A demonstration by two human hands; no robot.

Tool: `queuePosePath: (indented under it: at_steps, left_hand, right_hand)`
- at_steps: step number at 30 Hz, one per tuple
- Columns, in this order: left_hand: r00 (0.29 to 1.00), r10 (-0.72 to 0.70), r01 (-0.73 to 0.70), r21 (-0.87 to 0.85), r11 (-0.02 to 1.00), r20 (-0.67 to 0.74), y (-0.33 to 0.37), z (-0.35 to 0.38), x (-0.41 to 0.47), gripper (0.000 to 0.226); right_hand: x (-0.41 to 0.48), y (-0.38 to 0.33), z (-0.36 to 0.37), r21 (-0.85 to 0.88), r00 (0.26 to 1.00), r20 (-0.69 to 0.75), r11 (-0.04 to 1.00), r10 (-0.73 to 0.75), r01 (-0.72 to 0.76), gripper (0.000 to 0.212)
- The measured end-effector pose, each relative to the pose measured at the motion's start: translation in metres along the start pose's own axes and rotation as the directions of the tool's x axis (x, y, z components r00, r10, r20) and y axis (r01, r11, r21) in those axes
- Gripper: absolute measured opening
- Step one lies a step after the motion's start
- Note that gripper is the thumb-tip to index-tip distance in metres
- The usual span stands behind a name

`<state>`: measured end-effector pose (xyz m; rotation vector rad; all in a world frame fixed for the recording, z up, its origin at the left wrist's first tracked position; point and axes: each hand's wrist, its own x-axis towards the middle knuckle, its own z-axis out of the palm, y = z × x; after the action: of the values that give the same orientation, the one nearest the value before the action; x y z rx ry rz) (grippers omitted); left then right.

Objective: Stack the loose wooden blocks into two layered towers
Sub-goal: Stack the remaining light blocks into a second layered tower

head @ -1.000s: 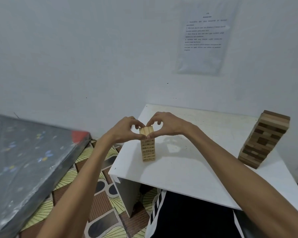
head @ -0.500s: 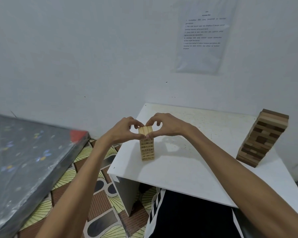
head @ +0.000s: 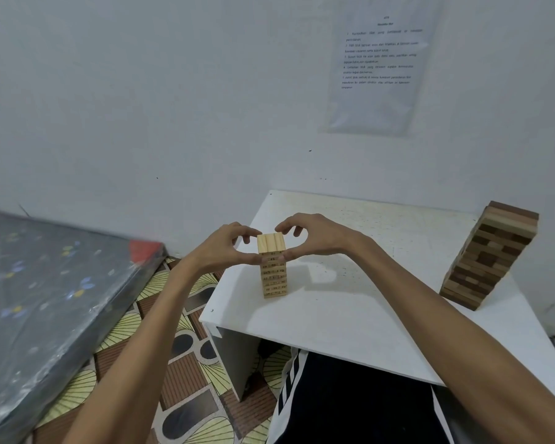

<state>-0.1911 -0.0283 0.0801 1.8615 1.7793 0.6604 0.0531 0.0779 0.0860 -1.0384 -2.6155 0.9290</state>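
On the smooth white rectangular table (head: 350, 315) stand two towers. Near its left edge, the small pale wooden tower (head: 274, 277), printed with numbers and three blocks across on top, is pinched at its top by the left hand (head: 225, 248) and the right hand (head: 318, 240), both with curled fingers. Well apart at the right stands the larger tower of light and dark brown blocks (head: 491, 254).

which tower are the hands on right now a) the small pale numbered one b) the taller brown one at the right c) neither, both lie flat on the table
a: the left hand and right hand pinch the top of the small pale tower from either side; the taller brown tower stands apart at the right.
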Motion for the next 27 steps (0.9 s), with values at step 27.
queuePosePath:
  at_steps: [27]
  left_hand:
    - [0.999, -0.033, 0.034, -0.133, 0.991, 0.006, -0.021, 0.021, -0.005, 0.111]
  right_hand:
    - [-0.005, 0.012, 0.02, 0.054, 0.993, 0.09, 0.995, 0.082, -0.087, 0.109]
